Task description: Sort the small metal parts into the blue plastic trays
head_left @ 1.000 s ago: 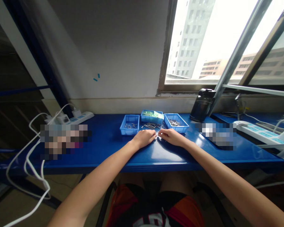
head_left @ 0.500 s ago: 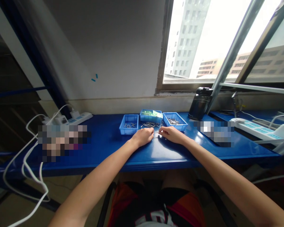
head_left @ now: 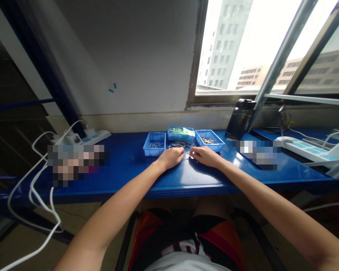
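Observation:
Over the blue table point(head_left: 124, 150), my left hand point(head_left: 172, 157) and my right hand point(head_left: 205, 155) face each other, both closed with fingertips pinched. A thin metal piece point(head_left: 187, 153) spans the small gap between them, too small to tell its exact kind. Just behind the hands lies a loose pile of thin metal fasteners point(head_left: 181, 144), partly hidden by my left hand. A blue bin point(head_left: 154, 151) with a few similar fasteners stands behind my left hand. Beyond my right hand, another blue bin point(head_left: 218, 146) holds more of them.
At the back, a third blue bin point(head_left: 175, 137) carries a green packet point(head_left: 180, 131). A black bottle point(head_left: 239, 119) stands by the window, near a blurred object point(head_left: 260, 156). Power strips point(head_left: 94, 137) and white cables point(head_left: 35, 195) lie at the left, beside another blurred patch point(head_left: 76, 162).
The view has tilted slightly, so the table sits a little higher in the picture. My hands stay pinched near each other, with only a slight shift of the fingers.

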A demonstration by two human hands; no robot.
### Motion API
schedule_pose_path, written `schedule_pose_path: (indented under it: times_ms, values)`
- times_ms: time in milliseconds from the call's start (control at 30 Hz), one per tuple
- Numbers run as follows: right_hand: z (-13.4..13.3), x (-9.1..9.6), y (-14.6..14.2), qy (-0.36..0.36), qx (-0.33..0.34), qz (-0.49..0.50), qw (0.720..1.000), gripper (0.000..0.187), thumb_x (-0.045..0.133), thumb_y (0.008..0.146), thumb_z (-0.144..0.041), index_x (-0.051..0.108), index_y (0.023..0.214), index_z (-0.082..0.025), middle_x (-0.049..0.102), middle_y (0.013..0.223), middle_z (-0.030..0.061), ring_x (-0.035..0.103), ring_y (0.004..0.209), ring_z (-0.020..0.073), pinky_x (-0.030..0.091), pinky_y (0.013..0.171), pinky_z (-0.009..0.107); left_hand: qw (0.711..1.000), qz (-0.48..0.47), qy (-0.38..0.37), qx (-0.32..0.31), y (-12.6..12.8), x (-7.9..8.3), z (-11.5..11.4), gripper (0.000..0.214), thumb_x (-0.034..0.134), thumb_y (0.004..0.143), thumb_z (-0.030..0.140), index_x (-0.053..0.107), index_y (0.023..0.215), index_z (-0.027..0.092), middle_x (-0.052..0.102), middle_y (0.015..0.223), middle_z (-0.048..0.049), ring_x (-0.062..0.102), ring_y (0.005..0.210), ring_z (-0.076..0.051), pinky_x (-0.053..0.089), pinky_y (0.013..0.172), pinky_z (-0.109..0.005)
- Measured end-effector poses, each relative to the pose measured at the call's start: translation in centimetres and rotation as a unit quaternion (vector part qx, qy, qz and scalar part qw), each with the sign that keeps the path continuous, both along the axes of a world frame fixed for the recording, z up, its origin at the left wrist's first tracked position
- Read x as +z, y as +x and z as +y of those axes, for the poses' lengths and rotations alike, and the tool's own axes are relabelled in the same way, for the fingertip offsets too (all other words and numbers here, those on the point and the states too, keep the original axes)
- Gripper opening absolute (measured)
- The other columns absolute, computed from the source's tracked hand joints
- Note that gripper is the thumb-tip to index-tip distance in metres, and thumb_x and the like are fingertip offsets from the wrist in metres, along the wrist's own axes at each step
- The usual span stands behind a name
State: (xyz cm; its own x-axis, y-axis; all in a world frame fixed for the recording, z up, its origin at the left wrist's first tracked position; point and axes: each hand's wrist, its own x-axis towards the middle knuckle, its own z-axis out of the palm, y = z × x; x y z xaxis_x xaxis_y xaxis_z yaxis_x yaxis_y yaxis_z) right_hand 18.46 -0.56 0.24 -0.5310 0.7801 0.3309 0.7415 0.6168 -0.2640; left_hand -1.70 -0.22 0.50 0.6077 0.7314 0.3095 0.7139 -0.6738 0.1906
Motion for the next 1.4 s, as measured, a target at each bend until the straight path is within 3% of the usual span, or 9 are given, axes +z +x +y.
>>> schedule_pose_path:
  times_ms: [200, 633, 1067, 1400]
  values:
    - [0.15, -0.22, 0.07, 0.023, 0.022, 0.037, 0.999, 0.031, 0.038, 0.089, -0.036, 0.063, 0.092, -0.017, 0.065, 0.075, 0.0058, 0.055, 0.064, 0.0143, 0.038, 0.062, 0.024, 0.998, -0.051, 0.016, -0.024, 0.23, -0.20, 0.14, 0.024, 0.043, 0.086, 0.034, 0.056, 0.102, 0.021, 0.061, 0.095, -0.0023, 0.059, 0.081, -0.016, 0.046, 0.070, -0.024]
    - [0.22, -0.56, -0.14, 0.019, 0.053, 0.016, 0.998, 0.031, 0.039, 0.089, -0.036, 0.063, 0.095, -0.018, 0.066, 0.072, 0.0046, 0.058, 0.062, 0.0138, 0.040, 0.062, 0.023, 0.994, -0.068, 0.007, -0.081, 0.34, -0.70, 0.75, 0.015, 0.047, 0.082, 0.021, 0.059, 0.092, 0.018, 0.062, 0.090, -0.0019, 0.059, 0.080, -0.014, 0.046, 0.072, -0.022]
    - [0.23, -0.68, -0.19, 0.024, 0.051, -0.002, 0.998, 0.030, 0.040, 0.089, -0.036, 0.063, 0.094, -0.018, 0.065, 0.070, 0.0049, 0.059, 0.063, 0.0147, 0.039, 0.061, 0.023, 0.995, -0.045, 0.037, -0.080, 0.34, -0.61, 0.34, 0.015, 0.047, 0.080, 0.023, 0.056, 0.092, 0.020, 0.061, 0.090, -0.0022, 0.059, 0.077, -0.015, 0.046, 0.071, -0.024]
    - [0.03, -0.32, 0.00, 0.022, 0.019, 0.001, 1.000, 0.027, 0.043, 0.087, -0.036, 0.060, 0.099, -0.018, 0.056, 0.058, -0.0008, 0.048, 0.051, 0.0100, 0.033, 0.053, 0.020, 0.998, -0.037, 0.028, -0.041, 0.25, -0.08, -0.15, 0.013, 0.050, 0.077, 0.025, 0.053, 0.089, 0.020, 0.062, 0.073, 0.0002, 0.060, 0.068, -0.016, 0.044, 0.060, -0.023]
